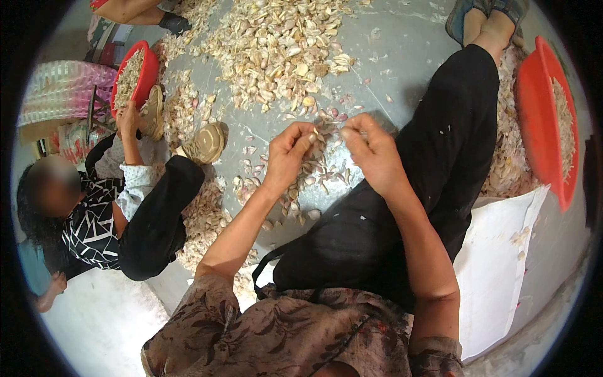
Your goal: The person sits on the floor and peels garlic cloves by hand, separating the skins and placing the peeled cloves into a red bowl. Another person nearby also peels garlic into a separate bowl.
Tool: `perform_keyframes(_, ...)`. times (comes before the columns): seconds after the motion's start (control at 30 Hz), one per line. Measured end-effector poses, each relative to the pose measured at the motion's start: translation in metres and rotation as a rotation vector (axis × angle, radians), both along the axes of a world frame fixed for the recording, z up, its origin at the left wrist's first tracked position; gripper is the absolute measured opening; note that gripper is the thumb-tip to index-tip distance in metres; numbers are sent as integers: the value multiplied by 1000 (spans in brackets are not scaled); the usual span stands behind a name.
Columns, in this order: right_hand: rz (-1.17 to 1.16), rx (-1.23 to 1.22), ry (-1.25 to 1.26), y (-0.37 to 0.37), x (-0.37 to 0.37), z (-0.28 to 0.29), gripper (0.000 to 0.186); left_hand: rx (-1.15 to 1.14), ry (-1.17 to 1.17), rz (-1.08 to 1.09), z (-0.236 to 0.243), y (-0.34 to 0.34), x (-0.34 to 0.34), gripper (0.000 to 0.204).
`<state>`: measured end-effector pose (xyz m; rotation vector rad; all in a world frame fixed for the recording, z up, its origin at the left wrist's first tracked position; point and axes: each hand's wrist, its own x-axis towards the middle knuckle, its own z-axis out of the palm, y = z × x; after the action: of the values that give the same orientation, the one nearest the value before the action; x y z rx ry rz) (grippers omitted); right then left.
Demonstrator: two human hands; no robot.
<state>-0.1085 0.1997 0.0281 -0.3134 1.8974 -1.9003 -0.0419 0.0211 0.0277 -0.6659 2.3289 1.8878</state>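
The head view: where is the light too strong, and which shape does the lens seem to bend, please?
In the head view, the white surface at lower left is nearly washed out; toward the head view's right rim, the red basin looks stretched; near the head view's centre, the left hand and right hand are clear in outline.

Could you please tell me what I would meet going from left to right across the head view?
Red bowl → co-worker's nearer tan shoe → person's left hand → person's right hand → large red basin.
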Motion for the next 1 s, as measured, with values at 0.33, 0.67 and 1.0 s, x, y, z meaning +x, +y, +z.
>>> perform_keyframes(0.33, 255, 17, 238, 2, 6, 27, 24, 115, 165, -133, 65, 32, 18, 35)
perform_keyframes(0.67, 240, -160, -103, 4, 7, 21, 21, -169, 317, -113, 66, 28, 10, 30)
perform_keyframes(1.0, 426, -628, -697, 12, 6, 26, 22, 412, 337, -54, 56, 35, 18, 40)
